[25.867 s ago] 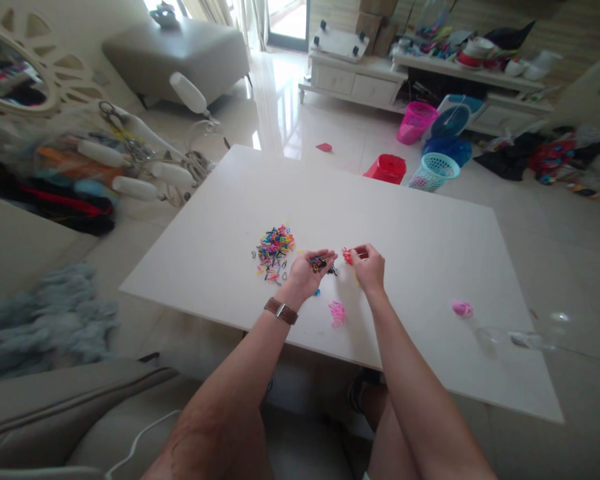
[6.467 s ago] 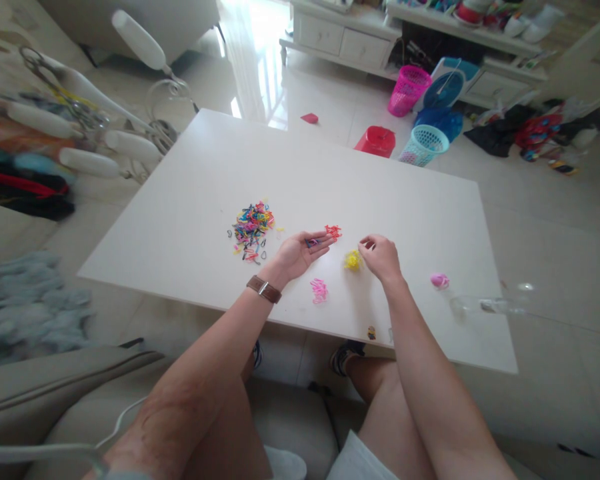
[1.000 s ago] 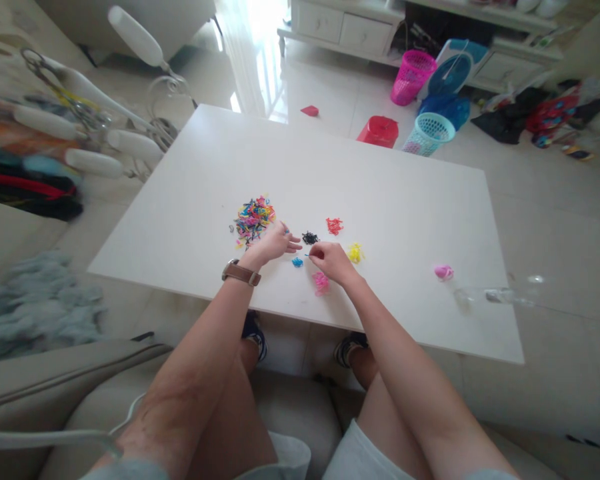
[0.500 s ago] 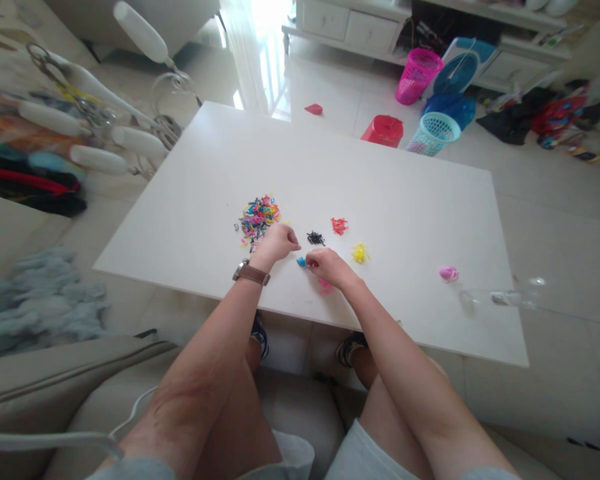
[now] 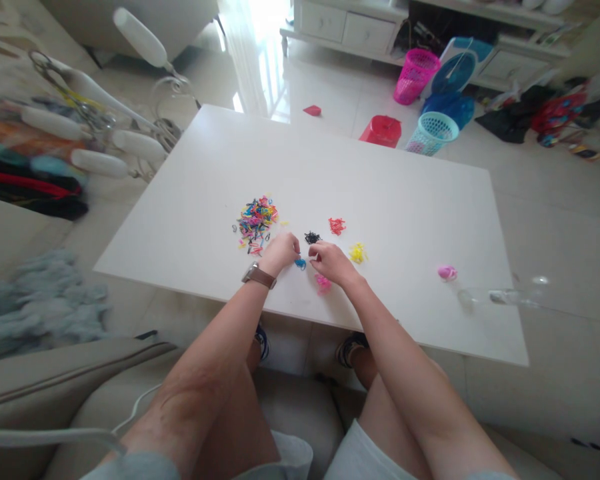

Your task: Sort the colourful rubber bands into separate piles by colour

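Observation:
Small coloured rubber bands lie in heaps on the white table. My left hand [image 5: 282, 251], with a watch [image 5: 259, 275] on its wrist, is closed at the edge of the blue rubber bands [image 5: 301, 264]; what its fingertips hold is too small to make out. Just right of that pile, my right hand [image 5: 331, 261] has its thumb and forefinger apart, with nothing visible between them. Pink rubber bands [image 5: 323, 284] lie below it, black ones [image 5: 312, 237] above, yellow ones [image 5: 358, 253] to its right, and red ones [image 5: 337, 226] farther back. Left of both hands spreads a mixed-colour heap [image 5: 257, 219].
The white table [image 5: 380, 193] has a pink bundle [image 5: 447, 273] and a clear plastic or glass object [image 5: 505, 296] near its right end. Beyond the far edge stand a red bin [image 5: 383, 131] and a light blue basket [image 5: 433, 133]. A white lamp [image 5: 140, 37] rises at the left.
My left hand has moved slightly down to the blue pile. My right hand has drawn back from that pile, and its thumb and forefinger have parted.

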`<state>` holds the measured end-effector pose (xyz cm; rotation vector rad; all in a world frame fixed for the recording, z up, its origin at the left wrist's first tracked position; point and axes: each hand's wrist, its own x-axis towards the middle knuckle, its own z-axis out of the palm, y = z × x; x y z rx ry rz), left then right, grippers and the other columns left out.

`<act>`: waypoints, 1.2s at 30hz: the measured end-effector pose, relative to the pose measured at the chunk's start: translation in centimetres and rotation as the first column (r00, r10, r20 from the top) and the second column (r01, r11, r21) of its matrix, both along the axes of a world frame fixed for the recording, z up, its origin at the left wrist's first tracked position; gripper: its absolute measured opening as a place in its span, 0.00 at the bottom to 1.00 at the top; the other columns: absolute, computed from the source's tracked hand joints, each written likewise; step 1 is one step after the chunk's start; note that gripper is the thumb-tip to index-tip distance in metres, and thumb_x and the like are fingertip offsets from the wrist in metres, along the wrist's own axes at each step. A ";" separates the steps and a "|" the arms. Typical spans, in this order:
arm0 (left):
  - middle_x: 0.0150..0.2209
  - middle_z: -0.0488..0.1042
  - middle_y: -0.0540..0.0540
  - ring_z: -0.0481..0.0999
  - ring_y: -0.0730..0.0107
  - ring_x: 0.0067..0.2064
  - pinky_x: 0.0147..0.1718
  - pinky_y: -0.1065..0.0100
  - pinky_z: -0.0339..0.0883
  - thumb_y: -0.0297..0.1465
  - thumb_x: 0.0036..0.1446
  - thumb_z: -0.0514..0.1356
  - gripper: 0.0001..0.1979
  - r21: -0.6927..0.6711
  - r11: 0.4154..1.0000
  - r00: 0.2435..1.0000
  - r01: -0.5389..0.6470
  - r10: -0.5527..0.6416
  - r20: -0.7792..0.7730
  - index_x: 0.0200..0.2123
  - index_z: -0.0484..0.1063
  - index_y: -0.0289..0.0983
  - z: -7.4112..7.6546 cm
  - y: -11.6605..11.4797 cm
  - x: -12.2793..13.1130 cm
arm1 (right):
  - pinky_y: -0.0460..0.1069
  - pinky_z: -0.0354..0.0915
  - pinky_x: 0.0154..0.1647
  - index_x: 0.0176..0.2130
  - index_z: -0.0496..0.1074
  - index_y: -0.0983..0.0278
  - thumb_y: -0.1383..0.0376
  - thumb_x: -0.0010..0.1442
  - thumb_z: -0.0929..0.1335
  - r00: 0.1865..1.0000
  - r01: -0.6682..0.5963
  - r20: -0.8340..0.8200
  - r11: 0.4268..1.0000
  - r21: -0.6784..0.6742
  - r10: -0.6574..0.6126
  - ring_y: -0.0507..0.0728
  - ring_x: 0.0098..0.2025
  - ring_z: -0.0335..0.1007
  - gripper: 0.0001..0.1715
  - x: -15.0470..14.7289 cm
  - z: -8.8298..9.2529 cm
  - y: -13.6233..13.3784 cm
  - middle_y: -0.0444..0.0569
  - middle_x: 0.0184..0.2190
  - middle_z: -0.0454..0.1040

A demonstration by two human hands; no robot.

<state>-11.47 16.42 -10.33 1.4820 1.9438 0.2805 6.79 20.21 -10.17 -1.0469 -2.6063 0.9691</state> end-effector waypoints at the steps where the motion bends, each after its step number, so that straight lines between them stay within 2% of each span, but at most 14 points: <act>1: 0.32 0.81 0.43 0.79 0.64 0.35 0.39 0.67 0.70 0.23 0.48 0.69 0.05 -0.018 1.000 0.999 0.021 -0.021 -0.024 0.31 0.82 0.36 0.0 0.0 0.0 | 0.47 0.60 0.38 0.34 0.74 0.64 0.77 0.56 0.68 1.000 0.005 -0.002 1.000 -0.003 -0.005 0.52 0.33 0.68 0.09 0.1 0.0 0.1 0.46 0.35 0.73; 5: 0.35 0.83 0.41 0.80 0.63 0.37 0.37 0.68 0.70 0.26 0.50 0.70 0.07 -0.074 0.995 0.997 0.064 -0.067 -0.044 0.35 0.84 0.36 0.0 0.2 -0.1 | 0.47 0.59 0.37 0.33 0.74 0.64 0.76 0.57 0.68 1.000 0.001 -0.004 1.000 -0.016 -0.001 0.53 0.33 0.68 0.09 0.6 0.1 0.2 0.46 0.33 0.73; 10: 0.35 0.84 0.38 0.82 0.62 0.38 0.39 0.68 0.70 0.24 0.54 0.65 0.08 -0.089 0.993 0.995 0.079 -0.083 -0.047 0.36 0.85 0.34 0.3 0.3 0.0 | 0.47 0.58 0.37 0.32 0.75 0.64 0.75 0.57 0.68 1.000 0.000 -0.012 1.000 0.005 0.000 0.53 0.32 0.66 0.08 0.7 0.1 0.2 0.46 0.32 0.73; 15: 0.33 0.84 0.41 0.80 0.65 0.35 0.35 0.70 0.68 0.23 0.54 0.63 0.08 -0.115 0.988 0.994 0.105 -0.106 -0.001 0.33 0.85 0.35 0.8 0.3 0.3 | 0.47 0.57 0.36 0.31 0.75 0.64 0.75 0.58 0.68 1.000 0.010 -0.018 1.000 0.003 -0.010 0.52 0.31 0.65 0.08 0.8 0.2 0.3 0.46 0.31 0.73; 21: 0.34 0.83 0.41 0.80 0.65 0.36 0.36 0.70 0.69 0.20 0.55 0.60 0.12 -0.064 0.996 0.998 0.057 -0.056 0.011 0.35 0.83 0.35 0.5 0.3 0.3 | 0.47 0.58 0.36 0.31 0.75 0.64 0.75 0.58 0.68 1.000 0.011 -0.020 1.000 -0.011 -0.011 0.52 0.31 0.66 0.09 0.9 0.3 0.4 0.46 0.31 0.73; 24: 0.34 0.83 0.42 0.80 0.65 0.35 0.39 0.69 0.71 0.16 0.51 0.59 0.15 -0.041 0.999 0.999 0.024 -0.022 0.046 0.38 0.82 0.35 0.2 0.4 -0.3 | 0.48 0.59 0.37 0.31 0.76 0.64 0.76 0.58 0.67 1.000 0.009 -0.019 1.000 -0.014 -0.009 0.53 0.32 0.67 0.10 0.9 0.3 0.4 0.46 0.31 0.73; 28: 0.36 0.81 0.44 0.80 0.66 0.33 0.37 0.67 0.72 0.13 0.45 0.60 0.19 -0.043 0.997 0.974 -0.057 0.065 0.217 0.39 0.79 0.35 0.5 0.5 -2.1 | 0.49 0.64 0.41 0.36 0.77 0.63 0.79 0.58 0.64 0.997 0.030 -0.066 0.999 -0.015 -0.031 0.55 0.37 0.71 0.16 1.0 0.4 0.6 0.49 0.36 0.76; 32: 0.43 0.77 0.44 0.79 0.68 0.35 0.36 0.66 0.74 0.16 0.45 0.57 0.18 -0.007 0.972 0.837 -0.236 0.207 0.507 0.40 0.75 0.36 1.4 0.2 -4.7 | 0.48 0.68 0.42 0.39 0.77 0.64 0.83 0.52 0.60 0.985 0.062 -0.153 0.991 -0.115 -0.080 0.54 0.37 0.74 0.25 1.3 0.3 1.0 0.49 0.40 0.76; 34: 0.45 0.76 0.43 0.78 0.68 0.39 0.39 0.65 0.74 0.18 0.44 0.57 0.19 0.034 0.944 0.784 -0.327 0.252 0.567 0.40 0.74 0.37 1.8 0.0 -5.8 | 0.48 0.69 0.43 0.38 0.77 0.63 0.84 0.50 0.59 0.980 0.074 -0.175 0.989 -0.129 -0.096 0.54 0.39 0.75 0.27 1.5 0.2 1.2 0.48 0.40 0.75; 36: 0.46 0.75 0.44 0.77 0.67 0.41 0.40 0.65 0.73 0.18 0.43 0.58 0.21 0.065 0.915 0.765 -0.399 0.293 0.573 0.42 0.73 0.38 2.0 -0.2 -6.7 | 0.49 0.69 0.45 0.38 0.77 0.63 0.84 0.48 0.59 0.978 0.077 -0.185 0.991 -0.110 -0.097 0.54 0.41 0.74 0.27 1.7 0.1 1.4 0.48 0.40 0.75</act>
